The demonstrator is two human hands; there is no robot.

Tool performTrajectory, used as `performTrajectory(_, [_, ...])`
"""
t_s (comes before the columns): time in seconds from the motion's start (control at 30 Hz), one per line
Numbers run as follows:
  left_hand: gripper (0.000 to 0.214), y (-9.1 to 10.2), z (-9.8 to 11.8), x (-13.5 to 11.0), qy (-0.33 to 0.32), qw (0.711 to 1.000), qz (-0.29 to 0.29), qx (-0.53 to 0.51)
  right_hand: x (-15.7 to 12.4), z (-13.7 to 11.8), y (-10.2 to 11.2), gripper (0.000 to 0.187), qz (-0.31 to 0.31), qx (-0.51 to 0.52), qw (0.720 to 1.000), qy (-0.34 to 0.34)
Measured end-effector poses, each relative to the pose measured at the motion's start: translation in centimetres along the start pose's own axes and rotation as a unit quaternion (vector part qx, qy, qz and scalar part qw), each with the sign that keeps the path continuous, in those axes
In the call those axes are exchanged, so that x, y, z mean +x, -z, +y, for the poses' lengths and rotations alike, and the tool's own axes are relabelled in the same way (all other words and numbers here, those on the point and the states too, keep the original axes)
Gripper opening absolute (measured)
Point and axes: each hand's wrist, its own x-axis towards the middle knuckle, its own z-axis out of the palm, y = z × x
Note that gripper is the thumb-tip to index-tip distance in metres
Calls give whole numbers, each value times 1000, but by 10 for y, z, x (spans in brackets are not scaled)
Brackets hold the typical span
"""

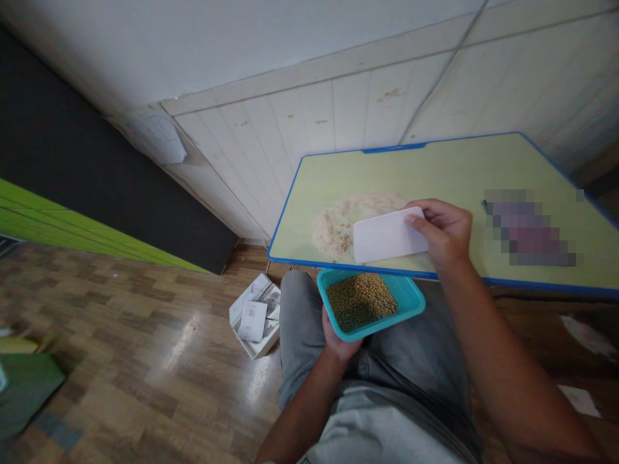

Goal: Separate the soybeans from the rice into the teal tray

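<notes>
In my left hand (342, 340) is a turquoise plastic tub (410, 300), held from below just under the table's near edge. Yellowish round beans (370, 293) that look like soybeans lie inside it, with darker greenish ones toward the near left. My right hand (447, 233) grips a white rectangular card or scraper (387, 237) by its right end, thumb on top. The card is tilted over the near part of the table. Left of it and behind it spreads a patch of pale rice-like grains (331, 222), with a few tan beans among them.
The light-green table (459, 167) has a blue edge and stands by a white panelled wall (309, 122). A blurred-out item (529, 232) lies on its right side. On the wooden floor, a white box (264, 345) with papers sits left of my legs.
</notes>
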Motion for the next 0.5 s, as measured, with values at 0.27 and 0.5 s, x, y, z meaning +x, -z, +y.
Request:
performTrajectory(0.27, [51,-6,0,-2,-5,1000,11,-1,0,-1,0,15,-1,8,1000,-17])
performTrajectory(0.5, [50,-4,2,-1,3,1000,-3,0,1,2,0,24,-3,-11,1000,2])
